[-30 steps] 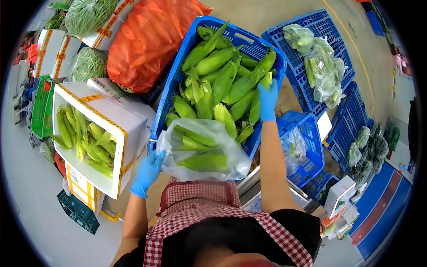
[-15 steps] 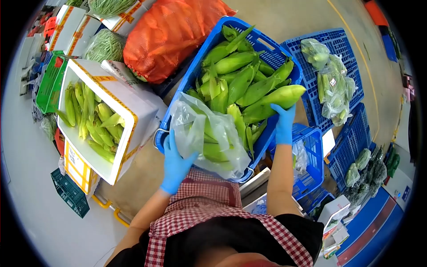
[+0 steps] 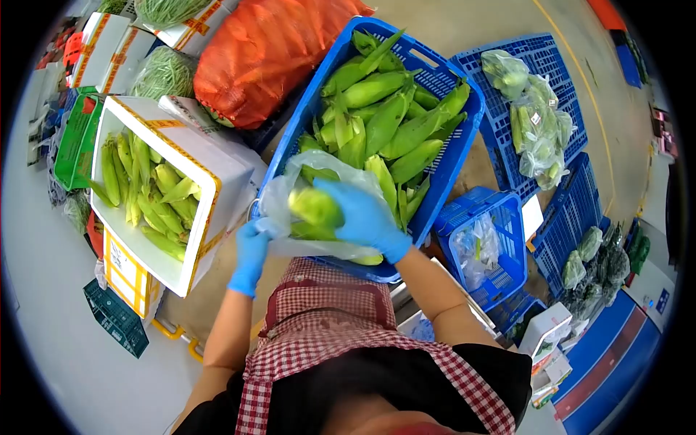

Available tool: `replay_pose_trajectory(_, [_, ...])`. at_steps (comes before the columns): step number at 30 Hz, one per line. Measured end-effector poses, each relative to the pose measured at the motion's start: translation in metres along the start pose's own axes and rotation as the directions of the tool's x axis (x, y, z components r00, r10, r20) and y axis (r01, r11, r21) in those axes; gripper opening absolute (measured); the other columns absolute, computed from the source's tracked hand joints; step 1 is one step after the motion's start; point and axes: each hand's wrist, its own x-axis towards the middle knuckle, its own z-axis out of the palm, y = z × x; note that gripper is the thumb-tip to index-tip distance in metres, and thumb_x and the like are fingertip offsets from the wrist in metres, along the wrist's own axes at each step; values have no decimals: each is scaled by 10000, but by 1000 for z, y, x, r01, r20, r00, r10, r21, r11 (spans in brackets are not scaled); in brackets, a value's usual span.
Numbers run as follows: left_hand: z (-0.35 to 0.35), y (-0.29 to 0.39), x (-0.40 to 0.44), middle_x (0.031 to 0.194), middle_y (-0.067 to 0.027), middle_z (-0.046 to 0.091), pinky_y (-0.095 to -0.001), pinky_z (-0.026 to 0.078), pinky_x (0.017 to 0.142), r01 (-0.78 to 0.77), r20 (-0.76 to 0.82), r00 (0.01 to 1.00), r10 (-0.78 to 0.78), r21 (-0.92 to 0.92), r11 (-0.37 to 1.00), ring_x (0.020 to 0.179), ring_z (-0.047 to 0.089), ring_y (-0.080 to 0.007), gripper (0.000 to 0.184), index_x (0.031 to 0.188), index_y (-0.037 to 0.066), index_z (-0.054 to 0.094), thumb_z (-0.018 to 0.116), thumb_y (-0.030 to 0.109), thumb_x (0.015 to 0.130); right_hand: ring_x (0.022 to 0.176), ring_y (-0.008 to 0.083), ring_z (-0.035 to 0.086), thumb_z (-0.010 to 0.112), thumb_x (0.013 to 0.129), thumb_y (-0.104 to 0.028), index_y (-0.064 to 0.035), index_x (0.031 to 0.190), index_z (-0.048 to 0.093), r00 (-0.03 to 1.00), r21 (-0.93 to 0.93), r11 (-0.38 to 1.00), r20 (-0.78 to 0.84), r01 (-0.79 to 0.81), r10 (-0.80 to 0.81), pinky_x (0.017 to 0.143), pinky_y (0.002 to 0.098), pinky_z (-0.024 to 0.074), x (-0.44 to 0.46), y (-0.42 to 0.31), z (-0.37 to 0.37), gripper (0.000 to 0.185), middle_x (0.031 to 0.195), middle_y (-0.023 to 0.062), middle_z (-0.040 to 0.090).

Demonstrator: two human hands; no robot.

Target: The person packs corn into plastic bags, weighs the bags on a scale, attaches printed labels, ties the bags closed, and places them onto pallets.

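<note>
Both my hands wear blue gloves. My right hand [image 3: 368, 219] is closed round a green ear of corn [image 3: 313, 206], smeared by motion, at the mouth of a clear plastic bag [image 3: 277, 194]. The bag lies over the near end of a blue crate [image 3: 465, 134], with more corn inside it. At the bag's left edge, my left hand [image 3: 251, 252] pinches the plastic. Husked-on ears of corn [image 3: 388, 123] fill the crate beyond the bag.
To the left stands a white foam box [image 3: 204, 243] with more corn. An orange mesh sack [image 3: 264, 61] lies behind it. At right are a smaller blue crate [image 3: 513, 279] with plastic bags and a blue pallet [image 3: 475, 65] carrying bagged vegetables [image 3: 536, 130].
My right hand has brought an ear of corn from the crate's right side leftward to the bag. My left hand has moved down and left and now grips the bag's edge.
</note>
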Motion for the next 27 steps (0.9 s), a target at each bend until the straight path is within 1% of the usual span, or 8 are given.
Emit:
replay_pose_trajectory(1, [-6,16,-12,1034,-114,613,-323,478,765,41,32,999,-35,-194,980,876,604,-211,350,1100,-3,565,524,22,753,1097,310,505,661,605,-73,-152,1312,399,985,-226,973,149,-52,87,943,354,398,0,8,17,759,1240,138,488])
replay_pose_trajectory(4, [-28,37,-54,1036,-107,607,-311,471,788,279,286,945,-162,-435,856,906,584,-183,312,1075,-12,567,537,26,766,1067,298,524,620,699,-74,-117,1228,494,970,-104,966,78,236,-229,902,355,428,-18,33,47,545,1147,157,547])
replay_pose_trajectory(6, [-39,40,-70,981,-110,612,-304,472,765,426,470,853,-229,-372,825,866,585,-177,294,1057,-16,568,558,40,768,1077,258,526,623,751,-108,-86,1191,524,971,350,910,6,221,-238,876,327,446,-21,49,17,451,1097,131,579])
replay_pose_trajectory(8, [-46,41,-78,886,-117,625,-298,478,705,500,618,731,-289,-197,843,776,600,-177,289,1042,-16,568,583,66,764,942,211,580,563,817,-101,-3,1132,546,899,925,378,-141,-29,414,817,294,462,-6,65,-36,331,999,97,613])
replay_pose_trajectory(11, [-39,39,-81,782,-87,623,-263,464,676,481,464,693,-552,272,833,717,590,-154,231,950,-6,599,622,167,799,855,222,586,618,768,-215,19,1057,558,655,551,790,-497,-268,569,754,320,458,27,221,-5,376,946,148,617])
replay_pose_trajectory(16, [-47,36,-101,774,-62,629,-253,455,671,478,531,679,-507,205,854,722,588,-132,227,867,-4,627,591,220,857,855,298,592,690,652,-377,40,1001,564,776,313,878,-420,-363,471,753,356,461,75,248,26,558,949,197,610])
replay_pose_trajectory(22, [-47,31,-129,971,-99,643,-244,452,809,533,674,544,-500,183,826,851,599,-151,330,1078,-16,603,480,246,920,839,338,587,716,521,-548,94,1291,291,661,-177,654,-397,-735,637,750,393,473,125,164,49,1089,968,221,581])
replay_pose_trajectory(27, [-28,24,-134,1014,-98,621,-281,442,849,562,583,603,-545,175,809,871,601,-178,390,1220,-11,496,463,243,926,940,322,578,753,456,-507,47,1314,248,585,-155,587,-456,-795,671,771,385,474,125,160,55,1140,1032,192,579])
